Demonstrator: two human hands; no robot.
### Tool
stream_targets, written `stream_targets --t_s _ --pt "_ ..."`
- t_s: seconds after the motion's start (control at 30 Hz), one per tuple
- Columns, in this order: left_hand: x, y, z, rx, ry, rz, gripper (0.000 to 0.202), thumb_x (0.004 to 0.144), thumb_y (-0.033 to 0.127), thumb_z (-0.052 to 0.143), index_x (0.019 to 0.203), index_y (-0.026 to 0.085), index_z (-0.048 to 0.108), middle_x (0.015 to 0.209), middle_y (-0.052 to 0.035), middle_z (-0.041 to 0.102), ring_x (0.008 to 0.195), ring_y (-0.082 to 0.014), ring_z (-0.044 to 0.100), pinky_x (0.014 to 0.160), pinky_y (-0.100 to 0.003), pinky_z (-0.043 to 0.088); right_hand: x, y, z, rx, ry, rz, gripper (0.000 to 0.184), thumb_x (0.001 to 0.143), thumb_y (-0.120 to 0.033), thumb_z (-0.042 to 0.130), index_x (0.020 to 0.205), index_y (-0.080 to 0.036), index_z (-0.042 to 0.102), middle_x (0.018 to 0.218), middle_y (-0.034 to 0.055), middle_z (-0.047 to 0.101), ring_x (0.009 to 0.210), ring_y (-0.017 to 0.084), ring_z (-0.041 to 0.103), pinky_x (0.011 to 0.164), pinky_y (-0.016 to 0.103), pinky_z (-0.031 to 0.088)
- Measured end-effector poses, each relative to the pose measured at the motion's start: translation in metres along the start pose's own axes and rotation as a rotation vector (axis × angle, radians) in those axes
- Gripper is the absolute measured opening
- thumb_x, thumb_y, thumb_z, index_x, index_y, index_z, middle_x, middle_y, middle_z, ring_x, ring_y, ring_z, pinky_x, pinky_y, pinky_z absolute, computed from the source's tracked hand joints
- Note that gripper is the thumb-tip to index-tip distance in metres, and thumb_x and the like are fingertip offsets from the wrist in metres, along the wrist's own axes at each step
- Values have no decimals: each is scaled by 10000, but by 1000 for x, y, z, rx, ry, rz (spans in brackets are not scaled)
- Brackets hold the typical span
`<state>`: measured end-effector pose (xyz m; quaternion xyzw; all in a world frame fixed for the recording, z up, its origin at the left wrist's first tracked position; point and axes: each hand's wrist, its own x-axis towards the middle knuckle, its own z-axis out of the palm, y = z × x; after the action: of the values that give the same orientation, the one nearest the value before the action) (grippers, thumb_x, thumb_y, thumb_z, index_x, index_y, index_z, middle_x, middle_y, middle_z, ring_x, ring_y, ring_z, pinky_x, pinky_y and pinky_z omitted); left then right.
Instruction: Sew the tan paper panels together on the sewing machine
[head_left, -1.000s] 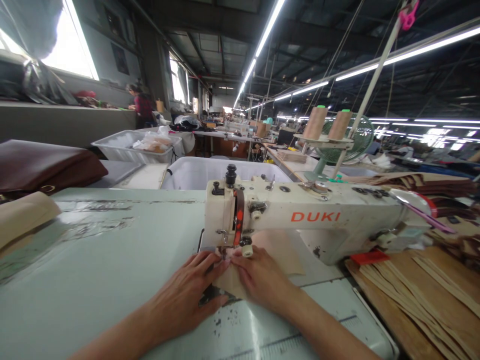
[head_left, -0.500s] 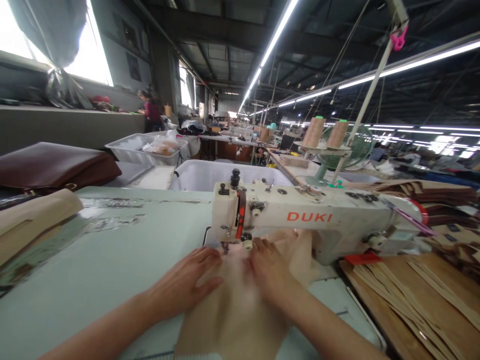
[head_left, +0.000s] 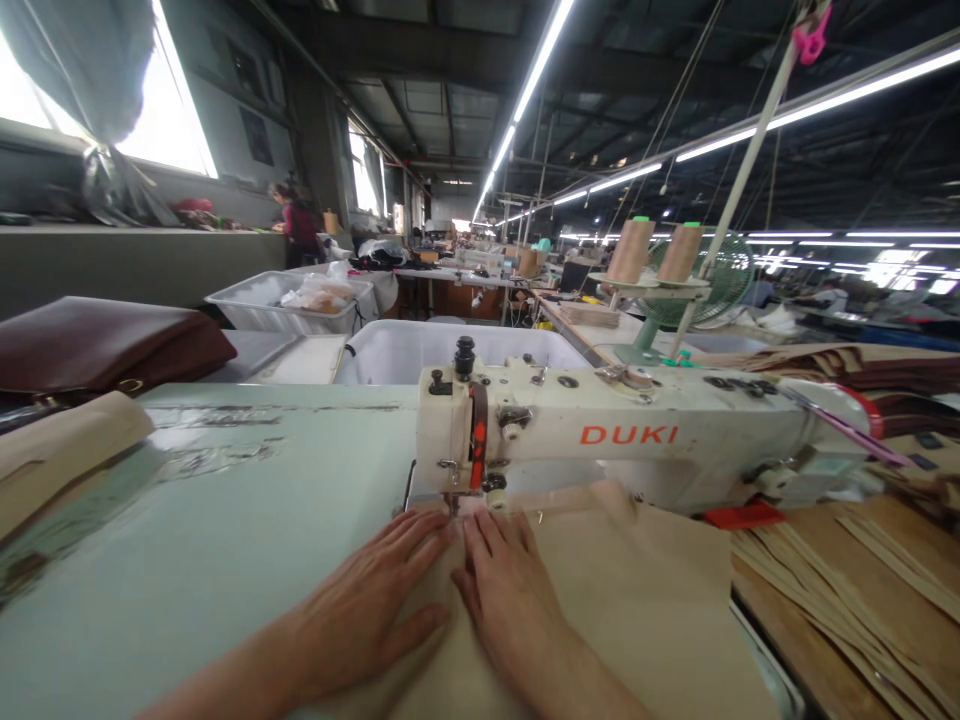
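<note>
A beige piece of fabric lies under the needle of a white sewing machine and spreads out to the right. My left hand rests flat on its left part, fingertips just left of the presser foot. Flat on the fabric too, my right hand has its fingers stretched toward the foot from the right. Both hands are open, pressing on the fabric and gripping nothing. The fabric's edge at the needle is partly hidden by my fingers.
Left lie folded beige fabric and a brown leather bag. A white bin stands behind the machine. Thread cones and a fan are at back right. Beige strips lie on a wooden board. A person stands far left.
The fabric has turned and now spreads flat to the right of the needle. My right hand has come left and lies flat, closer to my left hand.
</note>
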<state>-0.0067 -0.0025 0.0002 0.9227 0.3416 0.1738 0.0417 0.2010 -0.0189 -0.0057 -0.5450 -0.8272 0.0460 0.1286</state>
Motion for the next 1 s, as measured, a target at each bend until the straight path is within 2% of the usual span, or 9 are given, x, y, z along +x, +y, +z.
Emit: stream_targets --t_s 0.13,0.33,0.5,0.67,0.77,1.0 --pt "-6 -3 8 49 26 -1 637 947 412 610 1501 242 346 1539 -98 405 1393 -306 408 1137 -483 403 -1 7 2 -12 -28 -23 522 1017 -368 466 1466 -102 444 1515 148 404 1415 332 363 1165 583 303" --pt "-9 -9 10 127 69 24 692 933 490 611 1528 288 321 1538 -63 417 1346 -304 479 1098 -439 453 -3 9 15 -34 66 -51 531 1044 -409 382 1493 -125 403 1502 144 423 1412 327 370 1147 610 320" --pt "-7 -13 10 148 87 26 706 925 503 611 1533 304 314 1529 -51 430 1324 -299 507 1071 -417 483 -1 13 20 -50 78 -70 538 1048 -431 360 1493 -132 405 1500 146 425 1404 330 384 1144 616 323" --pt "-3 -13 7 97 90 12 680 915 491 631 1513 310 361 1515 -49 452 1331 -294 498 1115 -419 438 2 14 19 -63 82 -79 533 1056 -412 336 1499 -121 387 1495 162 428 1412 327 371 1146 633 300" --pt "-2 -14 8 96 82 7 669 918 496 627 1506 300 375 1502 -54 470 1333 -299 495 1119 -434 432 5 16 18 -47 70 -78 512 1059 -393 329 1498 -138 390 1498 144 432 1416 318 367 1153 635 283" --pt "-4 -17 15 123 130 6 719 916 473 634 1532 298 305 1507 -65 462 1336 -314 490 1100 -452 454 8 17 16 -21 43 -64 506 1062 -397 319 1500 -150 380 1514 113 421 1419 306 364 1167 636 255"
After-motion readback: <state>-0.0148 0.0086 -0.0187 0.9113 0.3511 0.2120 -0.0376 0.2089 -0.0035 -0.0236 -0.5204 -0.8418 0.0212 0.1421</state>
